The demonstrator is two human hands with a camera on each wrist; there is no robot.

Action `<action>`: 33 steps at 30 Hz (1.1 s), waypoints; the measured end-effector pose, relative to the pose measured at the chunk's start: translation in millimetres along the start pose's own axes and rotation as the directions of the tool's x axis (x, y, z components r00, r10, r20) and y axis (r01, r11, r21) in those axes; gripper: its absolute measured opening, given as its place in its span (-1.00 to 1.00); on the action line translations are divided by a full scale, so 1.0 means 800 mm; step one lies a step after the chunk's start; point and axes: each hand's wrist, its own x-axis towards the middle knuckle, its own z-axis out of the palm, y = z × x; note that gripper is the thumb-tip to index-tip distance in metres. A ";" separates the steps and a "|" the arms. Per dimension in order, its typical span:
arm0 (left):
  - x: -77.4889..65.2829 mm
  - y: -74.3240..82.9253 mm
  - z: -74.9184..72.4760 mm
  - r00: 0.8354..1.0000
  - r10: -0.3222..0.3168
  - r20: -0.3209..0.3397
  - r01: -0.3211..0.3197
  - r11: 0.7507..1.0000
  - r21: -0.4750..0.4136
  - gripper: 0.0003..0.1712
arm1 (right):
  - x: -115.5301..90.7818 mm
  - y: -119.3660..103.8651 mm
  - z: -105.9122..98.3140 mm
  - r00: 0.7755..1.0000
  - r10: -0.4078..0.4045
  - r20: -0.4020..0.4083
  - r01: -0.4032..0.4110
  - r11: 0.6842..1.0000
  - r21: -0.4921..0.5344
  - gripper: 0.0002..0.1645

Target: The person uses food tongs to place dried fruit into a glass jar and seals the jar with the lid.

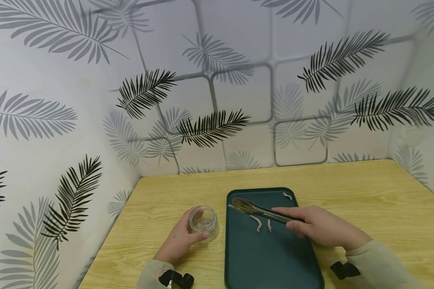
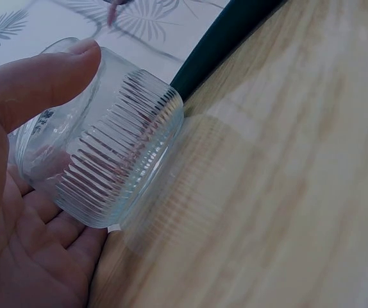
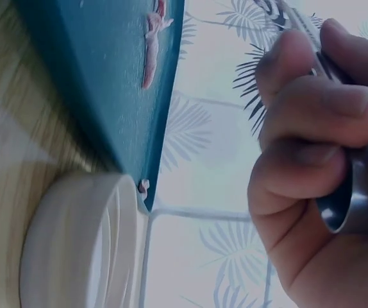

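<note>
On the wooden table, my left hand [image 1: 182,239] curls round a small clear glass jar [image 1: 209,224], thumb at its rim and fingers along the far side. Fine ribs run down the wall of the jar [image 2: 117,147], and a few small bits lie inside it. My right hand [image 1: 322,226] grips a pair of metal tongs [image 1: 260,210] by the dark handle, fingers wrapped round it in the right wrist view. The tongs reach left over a dark green tray [image 1: 267,257], their tips close to a strip at its left edge. Several thin pinkish strips [image 1: 258,223] lie scattered on the tray.
A cream round ring-shaped container or lid [image 3: 75,244] sits on the table beside the tray in the right wrist view. Behind the table [image 1: 365,188] rises a wall [image 1: 238,96] with a leaf pattern. Dark wrist mounts [image 1: 345,270] show at both sleeves.
</note>
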 end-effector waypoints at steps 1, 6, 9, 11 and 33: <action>0.000 0.000 0.001 1.000 -0.003 0.001 0.003 1.000 -0.002 0.01 | 0.001 -0.001 0.001 1.000 -0.006 0.000 0.006 1.000 0.009 -0.41; -0.001 0.004 0.001 1.000 -0.006 -0.006 0.006 1.000 -0.002 -0.03 | 0.013 -0.015 0.006 1.000 0.001 -0.007 -0.001 1.000 0.031 -0.43; -0.002 0.007 0.001 1.000 -0.008 -0.014 0.008 1.000 -0.002 -0.04 | 0.024 -0.028 0.011 1.000 0.006 0.006 -0.006 0.999 0.036 -0.42; -0.002 0.006 0.002 1.000 -0.011 -0.016 0.011 1.000 0.001 -0.02 | 0.031 -0.036 0.014 1.000 -0.019 0.020 0.018 0.999 0.035 -0.39; 0.000 0.004 0.003 0.999 -0.014 -0.035 0.014 1.000 0.010 0.00 | 0.053 -0.049 0.033 0.998 -0.055 -0.031 0.052 0.994 -0.101 -0.33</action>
